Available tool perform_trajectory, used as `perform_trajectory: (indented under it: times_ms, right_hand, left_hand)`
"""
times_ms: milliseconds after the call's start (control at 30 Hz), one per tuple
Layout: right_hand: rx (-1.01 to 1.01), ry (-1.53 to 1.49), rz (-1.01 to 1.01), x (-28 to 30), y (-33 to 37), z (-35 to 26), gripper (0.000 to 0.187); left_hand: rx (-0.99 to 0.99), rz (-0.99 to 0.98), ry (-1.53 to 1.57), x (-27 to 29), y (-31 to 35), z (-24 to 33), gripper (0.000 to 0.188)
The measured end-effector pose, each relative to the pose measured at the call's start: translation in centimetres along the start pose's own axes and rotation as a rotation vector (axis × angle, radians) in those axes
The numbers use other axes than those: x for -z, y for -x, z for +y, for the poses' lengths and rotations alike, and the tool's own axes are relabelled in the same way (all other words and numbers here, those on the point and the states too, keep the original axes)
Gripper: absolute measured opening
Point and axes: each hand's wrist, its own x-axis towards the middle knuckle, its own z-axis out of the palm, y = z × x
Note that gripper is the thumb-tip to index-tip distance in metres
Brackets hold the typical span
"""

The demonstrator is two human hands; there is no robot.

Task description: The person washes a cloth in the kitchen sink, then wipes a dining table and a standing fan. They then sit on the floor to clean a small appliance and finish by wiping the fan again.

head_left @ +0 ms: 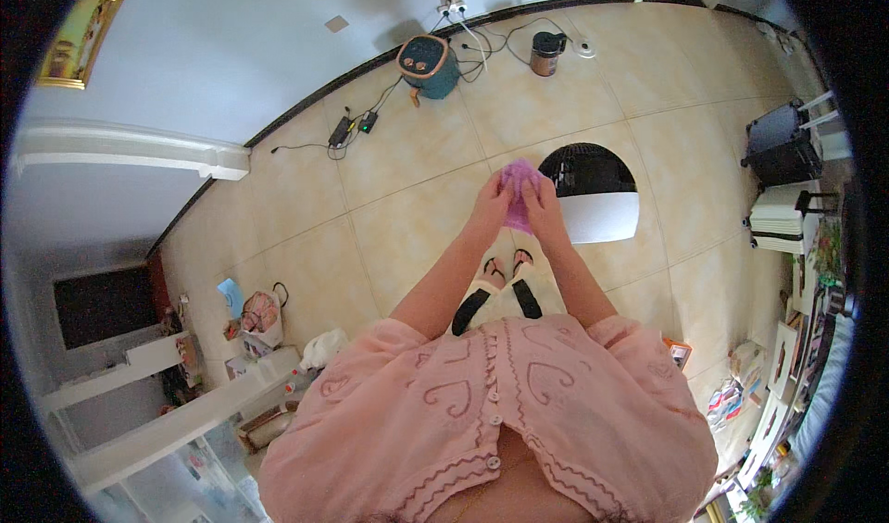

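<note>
A crumpled purple cloth (519, 219) is bunched between my two hands, out in front of my body above the tiled floor. My left hand (492, 205) has its fingers closed on the cloth's left side. On the other side, my right hand (544, 208) grips it too, with the thumb pressed on the fabric. Just right of my right hand is a rounded object with a black slatted part and a white front (600, 216); its kind is unclear.
A dark green air fryer (430, 65) and a dark kettle (546, 53) stand by the wall among cords and black power adapters (342, 132). A black suitcase (782, 143) stands at the right. White shelving (176, 412) and bags (262, 322) are at the left.
</note>
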Motion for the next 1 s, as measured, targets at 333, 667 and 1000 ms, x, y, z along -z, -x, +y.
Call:
perform_trajectory:
  times_ms: [333, 667, 1000]
  right_hand:
    - [-0.182, -0.111, -0.187, -8.1, -5.0, -2.4, 0.029]
    - [-0.413, -0.486, -0.161, -19.6, -15.2, -0.7, 0.031]
    - [-0.627, -0.633, 0.194, -27.2, -22.8, 3.5, 0.034]
  left_hand:
    - [-0.061, 0.435, -0.145, 8.4, -1.1, 3.6, 0.017]
    - [0.121, 0.283, -0.29, 21.8, -9.1, 9.8, 0.024]
    - [0.346, 0.125, -0.143, 37.3, -21.0, 13.1, 0.027]
